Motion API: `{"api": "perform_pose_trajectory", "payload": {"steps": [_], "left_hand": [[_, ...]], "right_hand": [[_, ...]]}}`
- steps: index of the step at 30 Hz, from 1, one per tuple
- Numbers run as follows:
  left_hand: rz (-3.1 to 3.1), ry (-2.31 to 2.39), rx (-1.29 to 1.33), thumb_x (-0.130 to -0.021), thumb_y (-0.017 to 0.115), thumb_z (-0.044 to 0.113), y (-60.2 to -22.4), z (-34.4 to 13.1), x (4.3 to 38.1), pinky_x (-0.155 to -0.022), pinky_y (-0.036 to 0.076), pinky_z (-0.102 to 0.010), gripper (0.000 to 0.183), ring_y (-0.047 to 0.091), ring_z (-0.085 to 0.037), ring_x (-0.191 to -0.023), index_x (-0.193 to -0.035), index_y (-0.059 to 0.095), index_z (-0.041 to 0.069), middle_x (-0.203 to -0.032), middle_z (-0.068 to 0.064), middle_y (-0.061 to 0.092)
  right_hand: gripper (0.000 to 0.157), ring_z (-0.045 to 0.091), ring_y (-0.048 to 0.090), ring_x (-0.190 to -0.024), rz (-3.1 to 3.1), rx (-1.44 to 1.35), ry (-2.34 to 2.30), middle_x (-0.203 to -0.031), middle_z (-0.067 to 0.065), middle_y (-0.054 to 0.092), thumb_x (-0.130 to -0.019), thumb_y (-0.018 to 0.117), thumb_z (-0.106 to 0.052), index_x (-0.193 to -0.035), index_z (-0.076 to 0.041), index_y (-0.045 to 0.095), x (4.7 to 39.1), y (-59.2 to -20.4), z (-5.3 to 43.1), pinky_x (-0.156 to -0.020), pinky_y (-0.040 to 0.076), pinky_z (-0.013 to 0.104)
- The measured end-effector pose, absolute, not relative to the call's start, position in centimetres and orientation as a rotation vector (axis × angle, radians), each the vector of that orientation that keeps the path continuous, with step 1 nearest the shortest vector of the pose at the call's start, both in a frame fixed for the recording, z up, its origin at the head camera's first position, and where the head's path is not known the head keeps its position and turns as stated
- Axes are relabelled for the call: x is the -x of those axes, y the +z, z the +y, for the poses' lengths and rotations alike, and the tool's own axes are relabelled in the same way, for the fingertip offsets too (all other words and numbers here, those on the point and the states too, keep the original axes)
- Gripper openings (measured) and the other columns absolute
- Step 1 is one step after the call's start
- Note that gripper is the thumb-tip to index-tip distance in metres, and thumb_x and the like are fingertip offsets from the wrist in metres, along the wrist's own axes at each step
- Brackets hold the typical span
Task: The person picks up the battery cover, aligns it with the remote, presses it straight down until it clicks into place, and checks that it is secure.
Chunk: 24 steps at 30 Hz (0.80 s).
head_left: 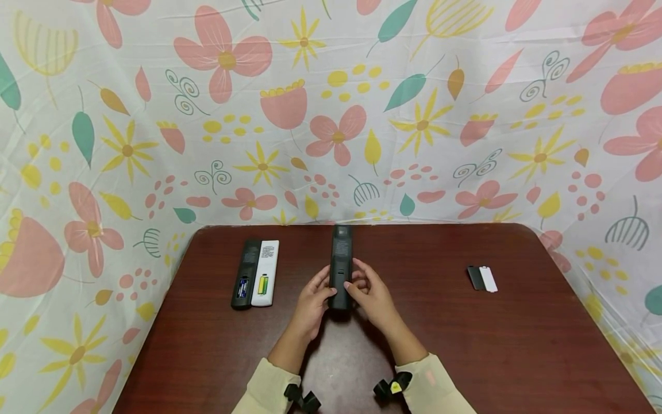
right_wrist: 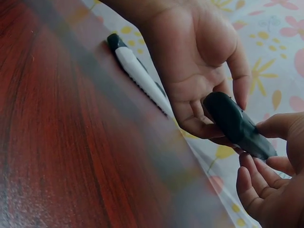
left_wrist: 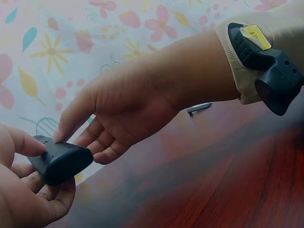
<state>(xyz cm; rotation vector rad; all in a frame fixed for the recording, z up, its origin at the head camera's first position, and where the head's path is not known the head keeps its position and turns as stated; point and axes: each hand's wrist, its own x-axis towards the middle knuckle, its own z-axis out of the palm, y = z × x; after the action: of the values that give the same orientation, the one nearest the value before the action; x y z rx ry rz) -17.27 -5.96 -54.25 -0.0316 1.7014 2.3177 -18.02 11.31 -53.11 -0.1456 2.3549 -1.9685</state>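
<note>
A black remote control [head_left: 340, 253] is held back side up over the table's middle, its end pointing at me in both wrist views. My left hand [head_left: 312, 302] grips its left side near the lower end, the thumb on top and fingers beneath. From the other side my right hand [head_left: 376, 296] holds it, thumb resting on the back by the battery cover. In the left wrist view the left hand [left_wrist: 23, 185] pinches the remote [left_wrist: 66, 161]. The right wrist view shows the right hand [right_wrist: 280, 175] with thumb and fingers on the remote [right_wrist: 237, 126].
Left on the brown table [head_left: 414, 253], another black remote [head_left: 249, 259] and a white remote [head_left: 268, 264] lie side by side, battery compartments uncovered with batteries inside. At right lie a black battery cover [head_left: 474, 279] and a white one [head_left: 488, 279]. Patterned cloth [head_left: 331, 190] hangs behind.
</note>
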Motion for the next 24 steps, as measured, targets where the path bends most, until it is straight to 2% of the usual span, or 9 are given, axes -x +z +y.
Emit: {"api": "perform_pose_trajectory", "payload": {"steps": [6, 14, 24], "left_hand": [[1.709, 2.326, 0.075, -0.095, 0.059, 0.008, -54.3, -6.0, 17.3, -0.091, 0.050, -0.030, 0.061, 0.059, -0.019, -0.122, -0.154, 0.043, 0.016, -0.148, -0.018, 0.050], [1.735, 2.320, 0.090, -0.097, 0.059, 0.009, -54.5, -6.2, 17.4, -0.092, 0.051, -0.030, 0.060, 0.059, -0.021, -0.122, -0.154, 0.043, 0.014, -0.148, -0.020, 0.049], [1.756, 2.307, 0.082, -0.099, 0.058, 0.012, -55.0, -6.4, 17.7, -0.095, 0.052, -0.030, 0.060, 0.053, -0.025, -0.132, -0.156, 0.040, 0.015, -0.156, -0.015, 0.043]], "right_hand": [[0.061, 0.023, 0.065, -0.101, 2.338, 0.137, -1.962, -0.130, 0.019, 0.057, -0.096, 0.069, -0.015, -0.152, -0.016, 0.045, 18.0, -53.4, 11.1, -0.072, 0.055, 0.027], [0.063, 0.031, 0.062, -0.107, 2.311, 0.131, -1.984, -0.137, 0.022, 0.053, -0.095, 0.069, -0.010, -0.152, -0.009, 0.044, 17.8, -53.6, 10.8, -0.074, 0.053, 0.018], [0.062, 0.025, 0.067, -0.099, 2.369, 0.124, -1.932, -0.134, 0.019, 0.058, -0.093, 0.072, -0.013, -0.150, -0.006, 0.047, 17.9, -54.2, 10.7, -0.069, 0.057, 0.027]]}}
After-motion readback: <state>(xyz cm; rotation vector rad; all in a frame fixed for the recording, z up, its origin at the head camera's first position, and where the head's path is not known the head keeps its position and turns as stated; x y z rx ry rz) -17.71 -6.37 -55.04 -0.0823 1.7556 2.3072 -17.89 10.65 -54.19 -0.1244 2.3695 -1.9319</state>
